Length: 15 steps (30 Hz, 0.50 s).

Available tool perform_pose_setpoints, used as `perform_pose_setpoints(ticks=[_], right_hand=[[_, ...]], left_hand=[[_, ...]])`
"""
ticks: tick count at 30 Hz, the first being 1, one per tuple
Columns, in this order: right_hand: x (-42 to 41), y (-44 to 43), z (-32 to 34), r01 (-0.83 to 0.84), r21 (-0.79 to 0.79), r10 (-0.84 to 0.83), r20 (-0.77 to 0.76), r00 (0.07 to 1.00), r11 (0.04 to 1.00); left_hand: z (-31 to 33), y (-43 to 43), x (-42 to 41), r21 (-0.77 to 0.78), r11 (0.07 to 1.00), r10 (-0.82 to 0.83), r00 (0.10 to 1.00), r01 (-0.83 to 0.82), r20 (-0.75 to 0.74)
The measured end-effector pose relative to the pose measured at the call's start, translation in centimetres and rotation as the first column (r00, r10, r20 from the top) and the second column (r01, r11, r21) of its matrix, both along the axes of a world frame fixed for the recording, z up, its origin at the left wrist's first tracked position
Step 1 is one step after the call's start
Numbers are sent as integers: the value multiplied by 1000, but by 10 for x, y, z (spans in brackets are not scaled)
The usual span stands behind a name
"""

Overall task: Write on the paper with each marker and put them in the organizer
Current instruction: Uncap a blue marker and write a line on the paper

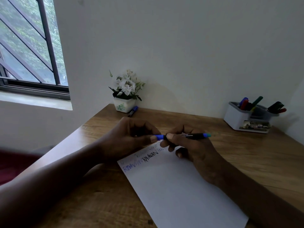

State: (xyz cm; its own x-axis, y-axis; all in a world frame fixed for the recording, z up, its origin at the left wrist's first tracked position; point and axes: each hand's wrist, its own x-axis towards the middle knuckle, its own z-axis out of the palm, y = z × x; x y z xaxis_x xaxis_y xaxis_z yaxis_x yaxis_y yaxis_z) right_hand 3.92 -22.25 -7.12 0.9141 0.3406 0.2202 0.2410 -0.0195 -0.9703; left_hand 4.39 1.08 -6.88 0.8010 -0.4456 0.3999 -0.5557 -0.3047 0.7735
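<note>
Over the top of the paper (177, 186) on the table (246, 153), the grip of the left hand (130, 137) pinched the blue cap (159, 137) of the marker (195, 136) while the right hand (189, 148) held its black barrel, well apart from the organizer (236, 119).
</note>
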Motion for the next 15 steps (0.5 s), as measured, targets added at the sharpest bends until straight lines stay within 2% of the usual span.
perform_pose_setpoints(ticks=[8, 15], right_hand=[[-2, 2, 0, -26, 9, 24, 130, 991, 1000], [-7, 4, 0, -55, 92, 44, 119, 992, 994]], left_hand=[[-4, 2, 1, -152, 987, -79, 990, 61, -119], [-3, 5, 3, -242, 962, -171, 969, 125, -181]])
